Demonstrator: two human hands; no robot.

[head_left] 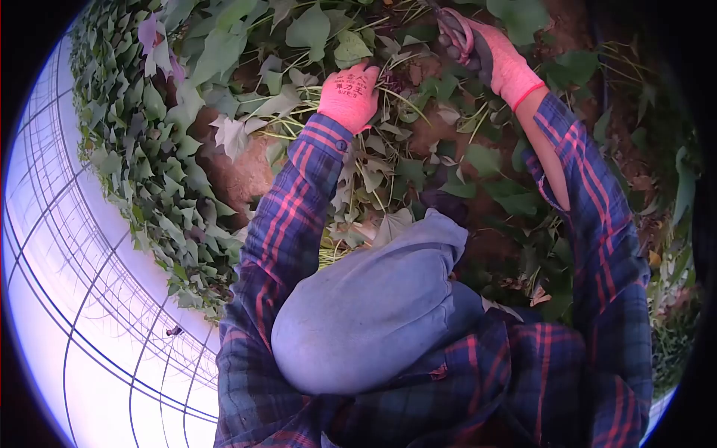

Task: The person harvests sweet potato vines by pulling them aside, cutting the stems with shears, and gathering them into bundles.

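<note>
My left hand [349, 95], in a pink glove with dark print on its back, is closed among sweet potato vines [287, 112]. Pale green stems run out from both sides of its fist, and the fingertips are turned away from me. Up at the top edge, my right hand [482, 54] wears a pink glove with a dark grey palm. Its fingers are wrapped round what look like scissors [461, 37] with reddish looped handles. The dark tip of the scissors points up and left, partly out of view. Leaves and bare stems lie between the two hands.
Dense leafy growth [175, 179] fills the left side, beside a pale sheet wall with a wire grid [97, 276]. Reddish soil [239, 175] shows through the leaves. My bent knee [366, 306] in blue-grey trousers is below the hands. More plants [515, 194] grow at right.
</note>
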